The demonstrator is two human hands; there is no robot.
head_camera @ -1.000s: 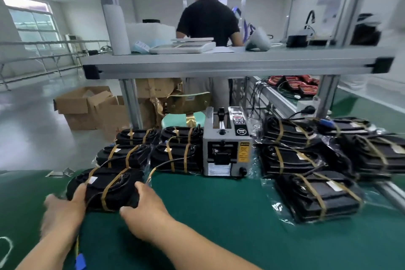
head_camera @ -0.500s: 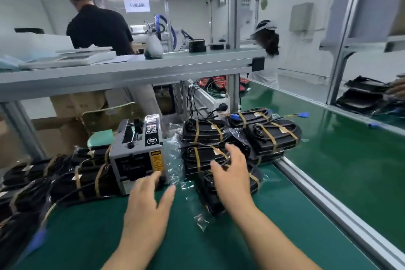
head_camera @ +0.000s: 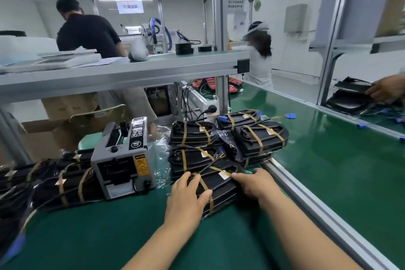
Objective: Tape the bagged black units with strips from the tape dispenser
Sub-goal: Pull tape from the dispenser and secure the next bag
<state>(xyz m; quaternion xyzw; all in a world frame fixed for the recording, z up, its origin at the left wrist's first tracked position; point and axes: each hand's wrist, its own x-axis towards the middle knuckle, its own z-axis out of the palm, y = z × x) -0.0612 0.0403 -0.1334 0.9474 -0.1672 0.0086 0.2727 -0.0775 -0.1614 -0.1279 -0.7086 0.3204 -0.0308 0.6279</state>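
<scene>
A bagged black unit with brown tape bands lies on the green mat just right of the grey tape dispenser. My left hand grips its near left end, thumb over a tape band. My right hand holds its right end, fingers curled round the edge. Behind it is a stack of several more bagged units. Another pile of taped units lies left of the dispenser.
An aluminium rail borders the mat on the right, with a green conveyor belt beyond. A metal shelf hangs over the bench. One person in black stands behind it, another works far right, and someone's hand holds units there.
My view swung right from the left pile. Both hands left the unit on the left, passed the dispenser, and now hold the nearest unit of the right stack.
</scene>
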